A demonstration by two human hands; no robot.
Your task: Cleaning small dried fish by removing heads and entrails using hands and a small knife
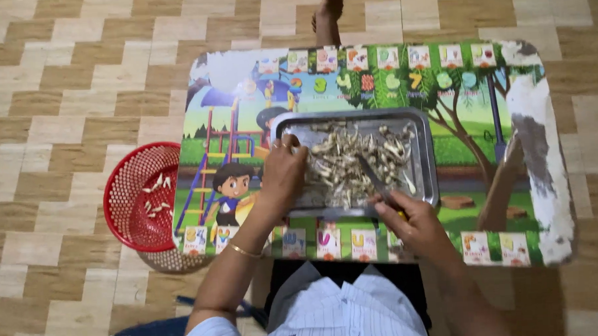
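A low rectangular worktop with a colourful cartoon print carries a shallow steel tray of small dried fish; beside it, a red plastic basket collects pieces. Left hand pins fish steady, fingers curled; right hand grips a small knife blade-forward

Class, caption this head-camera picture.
Left hand and right hand, holding a knife, over a tray of pale pieces.

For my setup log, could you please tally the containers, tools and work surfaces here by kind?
Metal tray, holding small dried fish: 1
Red mesh basket: 1
Knife, in the right hand: 1
Colourful picture table: 1
Total: 4
The left hand rests in the tray.
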